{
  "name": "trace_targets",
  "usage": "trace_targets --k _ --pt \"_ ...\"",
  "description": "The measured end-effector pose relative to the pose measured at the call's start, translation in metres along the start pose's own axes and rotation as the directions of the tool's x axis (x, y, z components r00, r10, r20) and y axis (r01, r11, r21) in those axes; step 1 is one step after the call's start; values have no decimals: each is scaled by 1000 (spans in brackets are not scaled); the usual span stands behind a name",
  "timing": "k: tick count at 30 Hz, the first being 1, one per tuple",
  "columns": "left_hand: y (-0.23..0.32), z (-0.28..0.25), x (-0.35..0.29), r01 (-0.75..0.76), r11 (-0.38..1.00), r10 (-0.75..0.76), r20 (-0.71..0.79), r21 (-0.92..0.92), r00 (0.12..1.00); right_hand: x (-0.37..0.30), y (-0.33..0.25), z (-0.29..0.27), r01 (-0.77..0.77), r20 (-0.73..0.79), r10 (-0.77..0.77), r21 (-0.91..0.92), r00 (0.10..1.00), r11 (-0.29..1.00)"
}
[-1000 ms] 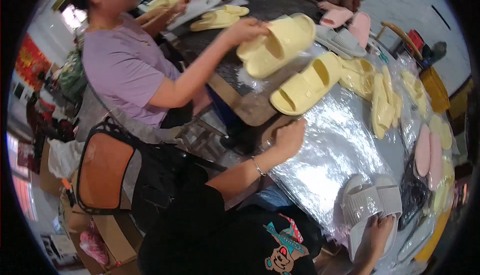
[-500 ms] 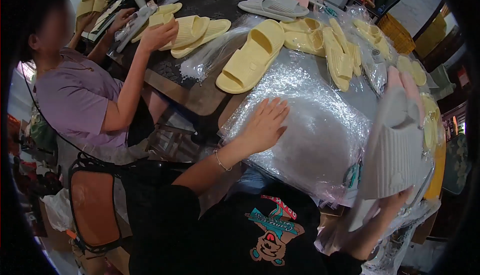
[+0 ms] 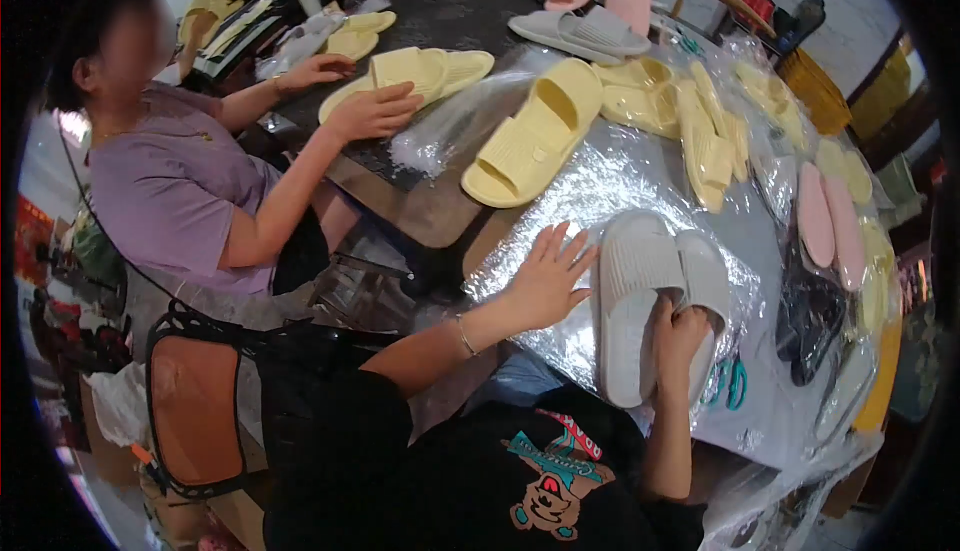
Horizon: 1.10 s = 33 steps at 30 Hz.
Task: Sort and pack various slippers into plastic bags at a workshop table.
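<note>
My left hand (image 3: 548, 279) lies with fingers spread on a stack of clear plastic bags (image 3: 510, 241) at the table's near edge. Just to its right, a pair of light grey slippers (image 3: 638, 261) is over the bags, toes pointing away from me. The fingers of my right hand (image 3: 680, 337) are curled into the foot openings, gripping the inner sides of the pair. Beyond my left hand a yellow slipper (image 3: 535, 136) rests with its mate not visible under it.
Bagged yellow slippers (image 3: 708, 141), bagged pink slippers (image 3: 830, 221) and grey slippers (image 3: 580, 33) line the far and right sides. Teal-handled scissors (image 3: 737, 383) lie near my right hand. At left, a co-worker (image 3: 180, 181) reaches toward yellow slippers (image 3: 410, 73).
My right hand has brought the grey slippers from the right edge leftward onto the plastic bags. My left hand stays spread on the bags. The co-worker's hands have shifted slightly.
</note>
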<state>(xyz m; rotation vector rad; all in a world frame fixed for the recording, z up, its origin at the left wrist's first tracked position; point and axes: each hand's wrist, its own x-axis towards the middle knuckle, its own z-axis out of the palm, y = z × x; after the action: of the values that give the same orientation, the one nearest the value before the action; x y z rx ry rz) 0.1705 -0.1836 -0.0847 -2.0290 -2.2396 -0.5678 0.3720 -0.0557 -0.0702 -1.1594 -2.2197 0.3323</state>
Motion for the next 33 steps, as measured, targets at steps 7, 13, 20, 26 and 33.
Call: trace_targets --k 7,13,20,26,33 --pt "-15 9 71 -74 944 89 -33 322 995 -7 18 3 31 8 -31 -74 999 997" --pt "-46 33 84 134 991 -133 -59 9 989 12 5 -9 -99 195 137 -195 971 976" --pt "-47 36 89 124 990 -121 -47 66 992 8 -6 -8 -123 90 146 -225 985 967" --pt "-45 41 87 108 991 -102 -90 75 991 5 -23 -18 -287 39 305 -241 952 927" --pt "-50 40 84 127 988 -121 -63 91 991 -30 5 -80 -229 65 220 192 973 954"
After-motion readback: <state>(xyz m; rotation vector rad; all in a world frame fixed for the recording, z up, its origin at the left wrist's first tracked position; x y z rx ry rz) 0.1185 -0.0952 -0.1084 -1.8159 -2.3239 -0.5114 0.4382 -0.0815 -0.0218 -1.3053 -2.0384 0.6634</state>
